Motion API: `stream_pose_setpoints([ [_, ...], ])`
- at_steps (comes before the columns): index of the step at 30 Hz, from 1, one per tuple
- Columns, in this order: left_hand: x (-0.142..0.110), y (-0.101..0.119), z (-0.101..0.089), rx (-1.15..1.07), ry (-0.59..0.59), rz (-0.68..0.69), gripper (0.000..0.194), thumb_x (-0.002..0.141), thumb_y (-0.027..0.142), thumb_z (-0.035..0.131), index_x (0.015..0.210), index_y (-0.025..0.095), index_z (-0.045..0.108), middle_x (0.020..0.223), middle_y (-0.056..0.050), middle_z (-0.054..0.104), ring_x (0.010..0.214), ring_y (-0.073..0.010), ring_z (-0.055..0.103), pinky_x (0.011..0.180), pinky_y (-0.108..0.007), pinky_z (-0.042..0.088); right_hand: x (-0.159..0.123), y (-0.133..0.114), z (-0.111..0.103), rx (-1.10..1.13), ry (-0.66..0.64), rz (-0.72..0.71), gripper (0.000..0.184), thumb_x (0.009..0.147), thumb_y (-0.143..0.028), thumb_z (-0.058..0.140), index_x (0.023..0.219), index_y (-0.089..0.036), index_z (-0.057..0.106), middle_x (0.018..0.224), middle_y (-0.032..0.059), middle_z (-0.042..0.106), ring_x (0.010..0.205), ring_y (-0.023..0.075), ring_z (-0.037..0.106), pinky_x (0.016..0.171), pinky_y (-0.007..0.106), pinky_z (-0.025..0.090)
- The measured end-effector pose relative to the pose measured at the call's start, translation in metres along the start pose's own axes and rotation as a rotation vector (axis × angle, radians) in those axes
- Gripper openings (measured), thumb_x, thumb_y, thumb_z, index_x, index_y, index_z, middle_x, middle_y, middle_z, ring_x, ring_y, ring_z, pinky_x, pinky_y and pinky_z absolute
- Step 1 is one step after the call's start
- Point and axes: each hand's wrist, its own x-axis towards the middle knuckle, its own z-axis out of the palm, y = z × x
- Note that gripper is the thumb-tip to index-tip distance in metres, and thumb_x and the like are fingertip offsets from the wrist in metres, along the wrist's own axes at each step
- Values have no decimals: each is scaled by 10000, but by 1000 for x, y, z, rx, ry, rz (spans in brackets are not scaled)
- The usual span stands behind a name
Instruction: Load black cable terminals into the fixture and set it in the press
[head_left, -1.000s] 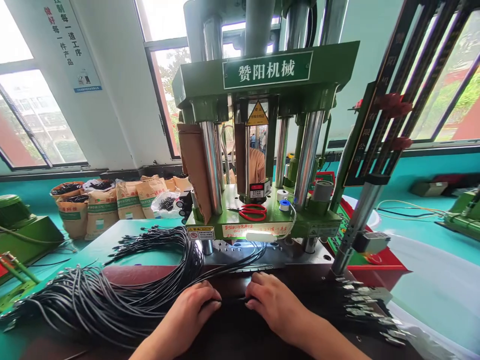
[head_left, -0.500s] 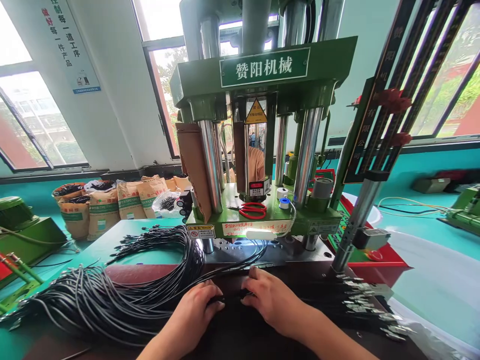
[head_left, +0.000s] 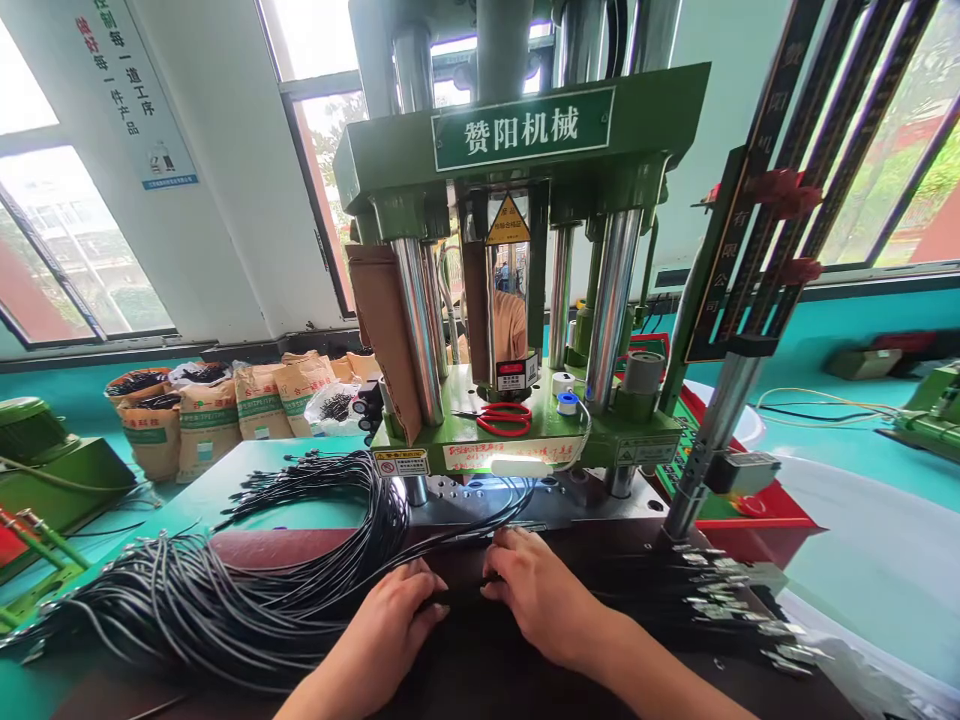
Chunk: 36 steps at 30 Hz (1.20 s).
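Both hands lie palm-down on the dark brown work surface (head_left: 247,548) in front of the green vertical press machine (head_left: 517,160). Left hand (head_left: 390,615): fingers curled forward, tips pressed onto thin black wires (head_left: 450,540) at the near edge of the grey steel mould plate (head_left: 480,498); whether it pinches a wire cannot be told. Right hand (head_left: 536,590): fingers bent and close together, tips touching the same wire ends just beside the left hand; grip likewise unclear.

The wires fan from the plate leftward into a large loose bundle of black cable loops (head_left: 225,590) spread over the surface and the teal table (head_left: 225,480). To the right of the right hand lies a row of black leads with metal terminals (head_left: 742,610).

On the machine's green lower platen rest red-handled scissors (head_left: 504,418) and small tape rolls (head_left: 566,400). Brown paper sacks (head_left: 202,415) stand against the wall at left, well apart from the hands.
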Motion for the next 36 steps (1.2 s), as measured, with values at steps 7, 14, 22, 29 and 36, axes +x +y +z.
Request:
stream_pose_setpoints([
  [7,3,7,0,163,-13,16,125,881,194,473,896,209,596,956,-18,642,921,-183,590,846,-317,465,-1,-3,0,-100,-52,-55,181,909,-219,449,924,-182,626,939,83,656,860,215,582,772,310,402],
  [14,3,-12,18,513,-5,156,217,905,126,402,1047,182,556,1025,-70,644,912,-219,624,815,-372,502,5,3,-3,-89,-125,-68,178,877,-283,533,852,-205,691,891,52,678,845,190,613,760,264,425],
  [22,-1,-12,16,366,144,146,128,928,188,378,961,210,500,910,-45,635,835,-208,629,748,-371,522,3,-4,-6,-113,-58,-63,106,824,-266,616,909,-221,661,951,28,667,918,186,578,808,258,406],
  [29,-2,-12,6,120,242,207,102,938,218,386,1021,250,435,978,-23,617,915,-153,613,828,-300,504,-40,34,-38,-332,64,39,153,865,-118,463,822,-196,587,849,49,653,843,239,562,778,377,360],
  [36,-3,-20,9,109,251,235,132,934,224,400,1055,265,431,1002,-25,622,934,-157,616,837,-282,498,-91,80,-62,-600,236,144,232,789,-78,482,918,-233,598,973,63,659,953,297,568,839,455,366],
])
